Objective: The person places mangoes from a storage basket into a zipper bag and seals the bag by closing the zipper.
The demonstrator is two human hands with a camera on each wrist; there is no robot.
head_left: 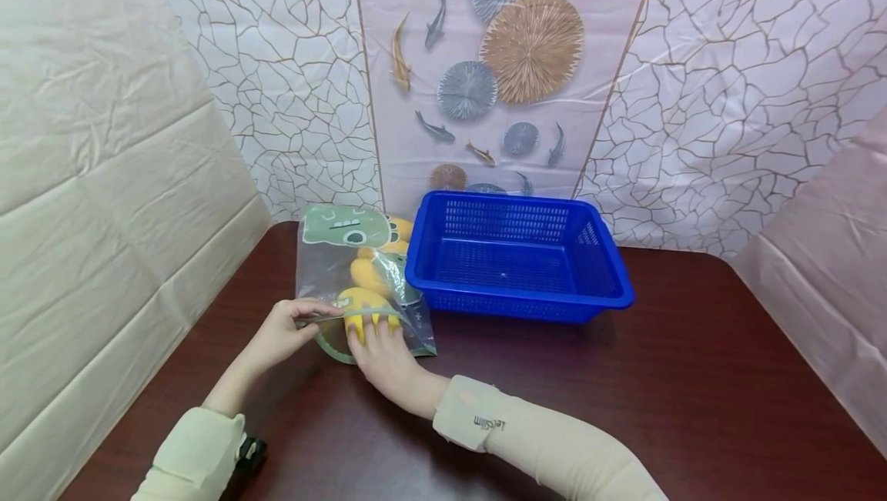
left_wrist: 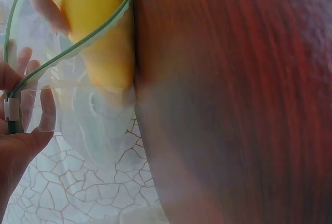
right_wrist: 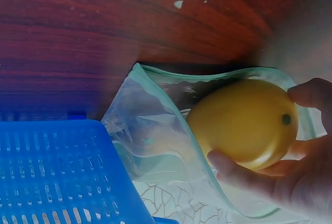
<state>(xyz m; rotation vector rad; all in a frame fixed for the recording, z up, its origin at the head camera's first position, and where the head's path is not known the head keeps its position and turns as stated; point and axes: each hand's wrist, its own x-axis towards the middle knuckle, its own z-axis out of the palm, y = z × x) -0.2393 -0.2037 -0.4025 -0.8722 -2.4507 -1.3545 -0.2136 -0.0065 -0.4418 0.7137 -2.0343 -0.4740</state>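
A clear zip bag (head_left: pixel 312 274) with a green cartoon animal print lies left of the basket, its mouth held apart toward me. My left hand (head_left: pixel 280 335) pinches the left end of that mouth, by the white slider (left_wrist: pixel 12 109) on the green zip. Inside the opening, my right hand (head_left: pixel 388 362) grips a smooth yellow mango (right_wrist: pixel 241 125), thumb on one side and fingers on the other. A small dark green spot marks the mango's end. Deeper in the bag are more yellow fruits (head_left: pixel 369 276), partly hidden by the print and glare.
A blue plastic basket (head_left: pixel 520 299) with slotted walls stands right of the bag, close against it. Both are on a dark red-brown table (head_left: pixel 693 378). Patterned cloth (head_left: pixel 277 62) hangs behind. A black object (head_left: pixel 251 455) shows beside the left sleeve.
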